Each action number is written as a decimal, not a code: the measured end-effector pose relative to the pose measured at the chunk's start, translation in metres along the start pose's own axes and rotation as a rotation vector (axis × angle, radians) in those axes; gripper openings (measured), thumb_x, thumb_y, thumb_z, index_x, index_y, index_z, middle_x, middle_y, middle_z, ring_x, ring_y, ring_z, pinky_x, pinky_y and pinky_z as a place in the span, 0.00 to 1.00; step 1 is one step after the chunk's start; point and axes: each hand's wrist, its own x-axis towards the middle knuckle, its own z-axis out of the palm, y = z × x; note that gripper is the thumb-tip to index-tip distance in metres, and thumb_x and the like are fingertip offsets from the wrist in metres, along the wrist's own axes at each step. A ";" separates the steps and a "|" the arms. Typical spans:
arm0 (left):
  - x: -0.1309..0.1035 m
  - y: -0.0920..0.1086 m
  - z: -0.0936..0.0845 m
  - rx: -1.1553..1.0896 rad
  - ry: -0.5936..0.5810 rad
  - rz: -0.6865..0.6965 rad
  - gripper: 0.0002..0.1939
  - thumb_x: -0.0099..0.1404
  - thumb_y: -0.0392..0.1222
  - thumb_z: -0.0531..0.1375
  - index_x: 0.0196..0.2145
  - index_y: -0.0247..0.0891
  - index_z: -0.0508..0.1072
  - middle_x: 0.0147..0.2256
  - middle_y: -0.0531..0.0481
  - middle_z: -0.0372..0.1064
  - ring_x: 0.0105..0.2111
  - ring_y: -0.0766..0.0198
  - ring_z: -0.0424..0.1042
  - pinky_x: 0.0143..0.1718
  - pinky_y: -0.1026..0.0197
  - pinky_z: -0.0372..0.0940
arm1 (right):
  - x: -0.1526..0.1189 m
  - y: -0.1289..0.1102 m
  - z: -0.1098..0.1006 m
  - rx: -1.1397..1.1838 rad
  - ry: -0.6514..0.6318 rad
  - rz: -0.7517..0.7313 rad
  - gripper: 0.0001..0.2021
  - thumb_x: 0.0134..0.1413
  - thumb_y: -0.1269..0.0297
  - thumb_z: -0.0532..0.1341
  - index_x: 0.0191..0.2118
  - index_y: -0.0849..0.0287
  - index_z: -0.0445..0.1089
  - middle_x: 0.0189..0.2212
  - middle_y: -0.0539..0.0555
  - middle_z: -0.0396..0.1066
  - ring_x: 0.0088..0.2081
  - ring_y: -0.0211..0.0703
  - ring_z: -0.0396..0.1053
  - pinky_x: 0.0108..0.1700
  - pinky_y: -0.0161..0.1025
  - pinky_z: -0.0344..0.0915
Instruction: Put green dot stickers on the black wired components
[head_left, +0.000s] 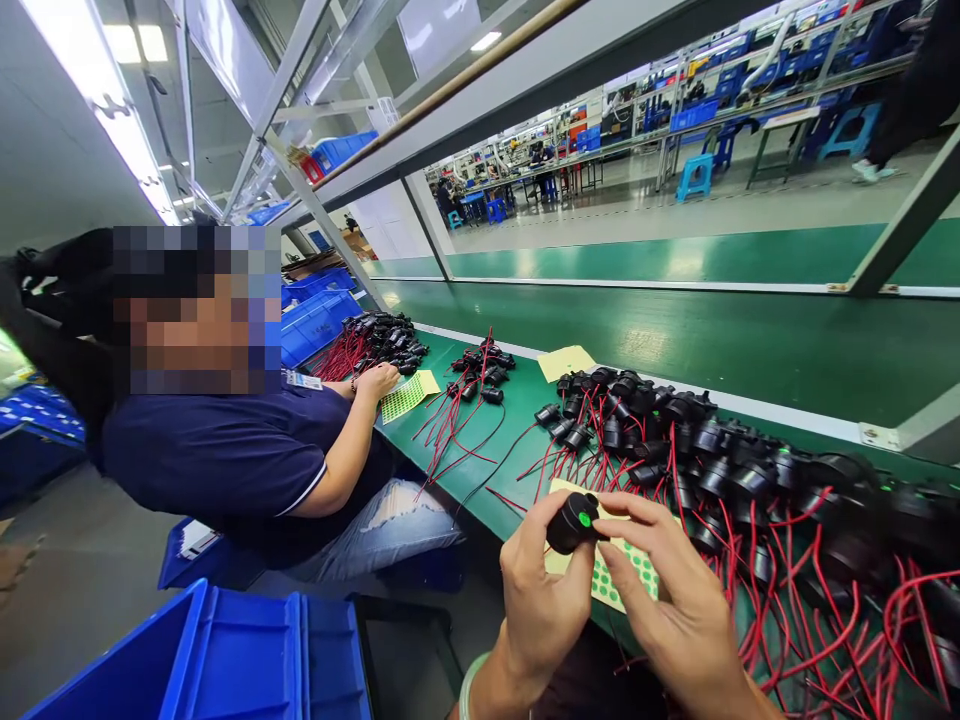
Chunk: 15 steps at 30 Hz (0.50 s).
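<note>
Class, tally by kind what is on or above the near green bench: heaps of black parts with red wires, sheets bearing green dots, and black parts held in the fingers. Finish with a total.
Heaps: 3 (large near heap, small middle heap, far heap)
Dotted sheets: 2 (near sheet, far sheet)
Held black part: 1
Total: 6

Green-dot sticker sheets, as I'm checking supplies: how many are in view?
2: a near sheet below the left hand and right hand, a far sheet at the co-worker's hand. Others may be hidden.
</note>
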 end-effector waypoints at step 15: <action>-0.001 -0.004 0.007 0.074 -0.077 0.027 0.20 0.59 0.28 0.59 0.48 0.40 0.68 0.40 0.50 0.76 0.37 0.64 0.77 0.40 0.66 0.72 | -0.002 0.013 0.007 0.172 -0.012 0.283 0.01 0.61 0.66 0.58 0.38 0.54 0.66 0.44 0.55 0.71 0.46 0.43 0.72 0.46 0.38 0.72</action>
